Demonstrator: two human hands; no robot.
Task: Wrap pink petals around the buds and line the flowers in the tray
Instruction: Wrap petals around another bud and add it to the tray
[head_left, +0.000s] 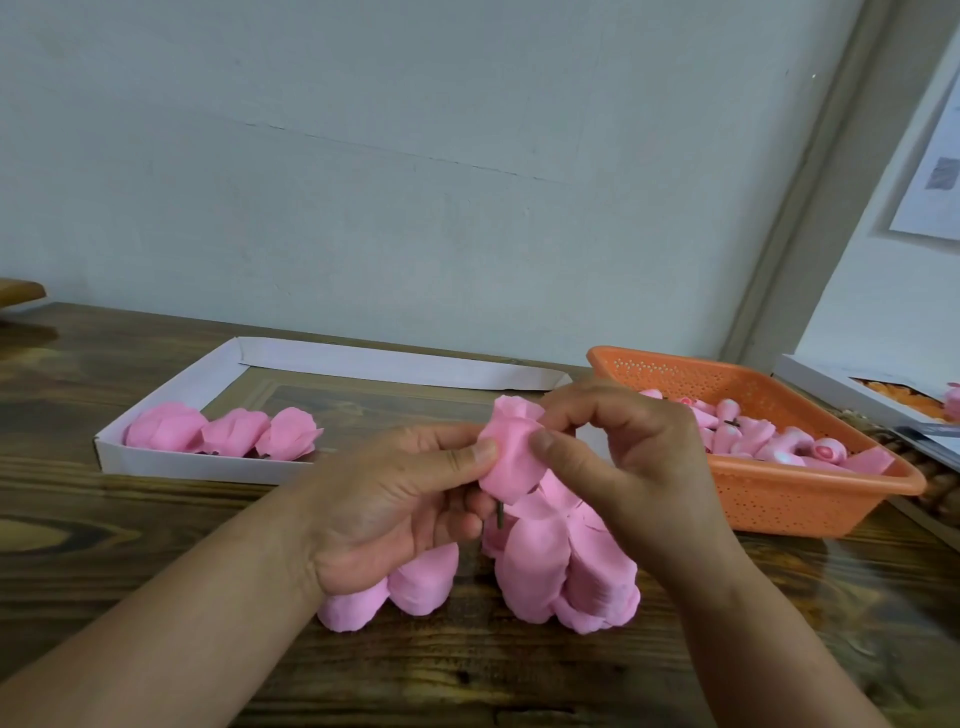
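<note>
both hands pinching the flower (511, 457) | left hand (395, 506) steadies stem, right hand (623, 457) presses petal | tip: wrap snug, overlap edges, then tray (171, 405)

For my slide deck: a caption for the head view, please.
Both hands wrap a pink petal around a bud; three flowers line the tray.

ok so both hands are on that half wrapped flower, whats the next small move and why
Probably press the loose petal edge down around the flower with the right hand while the left hand keeps pinching it. The petal top looks flared open, not snug. Once closed, it would likely go beside the three finished flowers at the left end of the white tray.
</note>
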